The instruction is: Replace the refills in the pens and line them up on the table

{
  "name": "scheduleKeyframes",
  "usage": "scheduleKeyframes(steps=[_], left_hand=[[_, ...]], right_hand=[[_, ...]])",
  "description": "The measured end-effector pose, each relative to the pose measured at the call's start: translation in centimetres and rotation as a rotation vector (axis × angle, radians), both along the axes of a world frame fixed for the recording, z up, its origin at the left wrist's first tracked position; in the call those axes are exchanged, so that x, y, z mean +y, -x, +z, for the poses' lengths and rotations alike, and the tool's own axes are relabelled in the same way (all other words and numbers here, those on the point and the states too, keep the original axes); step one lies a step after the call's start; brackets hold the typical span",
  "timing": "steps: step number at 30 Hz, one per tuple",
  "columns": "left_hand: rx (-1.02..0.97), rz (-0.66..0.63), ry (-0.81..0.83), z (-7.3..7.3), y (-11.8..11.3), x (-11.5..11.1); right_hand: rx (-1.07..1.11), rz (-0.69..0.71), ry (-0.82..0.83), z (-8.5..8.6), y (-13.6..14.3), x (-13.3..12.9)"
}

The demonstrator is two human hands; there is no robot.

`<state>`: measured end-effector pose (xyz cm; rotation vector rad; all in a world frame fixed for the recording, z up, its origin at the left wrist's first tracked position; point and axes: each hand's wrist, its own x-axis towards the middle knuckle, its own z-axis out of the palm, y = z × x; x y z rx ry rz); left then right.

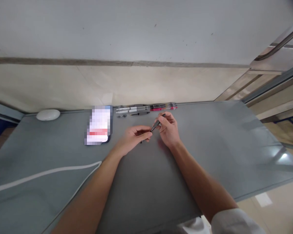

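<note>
A dark pen (156,124) is held slantwise between both hands above the grey table (141,188). My left hand (136,136) pinches its lower left end between thumb and fingers. Around the upper right part of the pen, my right hand (169,128) is closed, thumb and fingertips together. Just beyond the hands, along the back edge, lie several pens (132,110) with white, grey and black barrels. Beside them is a group of black and red pens (163,106). Whether the held pen is whole or in separate parts is hard to make out.
A phone (99,125) with a lit, blurred screen lies left of the pens. Farther left is a white rounded case (48,114). A white cable (63,169) crosses the table's left side near my left forearm. The wall (161,83) stands directly behind the table.
</note>
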<state>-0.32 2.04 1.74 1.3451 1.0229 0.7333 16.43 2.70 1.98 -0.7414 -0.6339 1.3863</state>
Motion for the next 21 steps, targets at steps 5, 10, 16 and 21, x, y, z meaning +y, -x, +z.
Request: scheduleKeyframes(steps=[5, 10, 16, 21], left_hand=[[0.045, 0.004, -0.035, 0.2, -0.1, 0.0], [-0.045, -0.083, 0.026, 0.9, -0.2, -0.3], [-0.044, -0.094, 0.054, 1.2, -0.2, -0.3], [-0.01, 0.003, 0.026, 0.5, -0.3, -0.3]], right_hand=[[0.023, 0.034, -0.018, 0.1, 0.0, -0.1], [-0.005, 0.093, -0.036, 0.0, -0.2, -0.3], [0.035, 0.053, -0.024, -0.1, -0.2, -0.1], [0.044, 0.02, -0.023, -0.3, -0.2, 0.1]])
